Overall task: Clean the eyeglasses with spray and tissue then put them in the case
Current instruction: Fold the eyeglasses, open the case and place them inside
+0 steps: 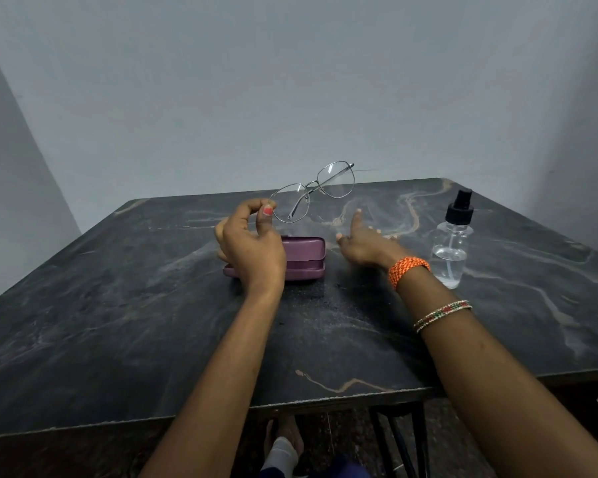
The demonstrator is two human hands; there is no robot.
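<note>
The left hand [252,243] pinches the thin metal-framed eyeglasses [313,193] by the left end of the frame between thumb and fingers, holding them tilted in the air above the far middle of the dark marbled table [118,305]. Beneath that hand lies the closed purple glasses case [304,258]. The right hand [363,243], fingers spread and holding nothing, hovers between the case and the clear spray bottle [452,243], which stands upright at the right. An orange woven band [408,269] and beaded bangles [441,313] circle the right wrist.
</note>
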